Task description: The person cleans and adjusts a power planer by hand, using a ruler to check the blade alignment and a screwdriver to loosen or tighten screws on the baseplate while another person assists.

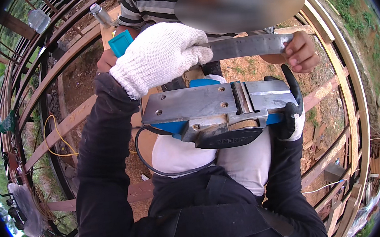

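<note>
My left hand (161, 55), in a white knit glove, pinches the left end of a flat steel strip (245, 47) above an upside-down blue electric planer (188, 102). My right hand (292, 108), in a black-and-white glove, grips the planer's right end, its metal sole and cutter slot facing up. A black cord (148, 161) loops down from the planer. Across from me a person (149, 1) in a striped shirt has a bare hand (298, 53) on the strip's right end. A teal plastic object (118, 43) shows just behind my left glove.
Wooden beams (56, 62) and boards (348, 103) form a frame around us over soil and sawdust (235, 70). A metal bottle (100, 15), a clear jug (39, 21), a yellow cable (57, 142) and a plastic bag (22, 210) lie or hang at the left.
</note>
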### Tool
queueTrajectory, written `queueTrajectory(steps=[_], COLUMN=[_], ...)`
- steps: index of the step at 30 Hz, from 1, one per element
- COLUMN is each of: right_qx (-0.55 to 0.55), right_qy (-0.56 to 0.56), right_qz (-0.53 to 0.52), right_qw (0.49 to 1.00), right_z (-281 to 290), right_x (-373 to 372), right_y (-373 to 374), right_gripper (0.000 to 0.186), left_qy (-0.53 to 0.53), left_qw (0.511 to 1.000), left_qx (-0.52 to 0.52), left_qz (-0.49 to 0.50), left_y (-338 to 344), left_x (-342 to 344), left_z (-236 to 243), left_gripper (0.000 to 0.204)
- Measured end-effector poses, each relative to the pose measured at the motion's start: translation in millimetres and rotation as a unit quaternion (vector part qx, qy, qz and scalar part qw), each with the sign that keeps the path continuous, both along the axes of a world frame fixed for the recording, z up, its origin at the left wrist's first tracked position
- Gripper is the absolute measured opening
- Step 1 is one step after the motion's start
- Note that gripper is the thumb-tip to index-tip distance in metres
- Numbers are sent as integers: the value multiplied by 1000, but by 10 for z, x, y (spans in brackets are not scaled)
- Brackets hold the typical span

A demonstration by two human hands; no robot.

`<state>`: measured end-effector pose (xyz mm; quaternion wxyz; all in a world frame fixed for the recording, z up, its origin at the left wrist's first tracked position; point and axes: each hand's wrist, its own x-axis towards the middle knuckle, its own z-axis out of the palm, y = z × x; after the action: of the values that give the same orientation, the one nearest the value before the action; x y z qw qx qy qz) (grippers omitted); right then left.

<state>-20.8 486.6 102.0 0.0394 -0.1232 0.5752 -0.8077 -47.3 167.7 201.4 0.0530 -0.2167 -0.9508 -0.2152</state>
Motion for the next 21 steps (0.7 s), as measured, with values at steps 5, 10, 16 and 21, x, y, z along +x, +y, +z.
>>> queueTrajectory(steps=[5, 10, 16, 21], right_qx=[-3, -26, -36, -54], right_qy=[-17, 53, 94, 111], right_qz=[-33, 1, 15, 19], right_qw=[999, 998, 995, 992], right_z=[-103, -100, -122, -135], right_x=[38, 114, 266, 332], right_y=[96, 100, 179, 188], right_gripper=[123, 120, 123, 126], left_qy=[158, -113, -71, 12], left_qw=[981, 978, 986, 988], left_qx=[73, 173, 115, 70], left_qz=[80, 8, -100, -141], left_y=[193, 278, 418, 561], left_x=[269, 857, 856, 932], left_z=[-36, -57, 13, -54], left_gripper=[36, 45, 43, 41])
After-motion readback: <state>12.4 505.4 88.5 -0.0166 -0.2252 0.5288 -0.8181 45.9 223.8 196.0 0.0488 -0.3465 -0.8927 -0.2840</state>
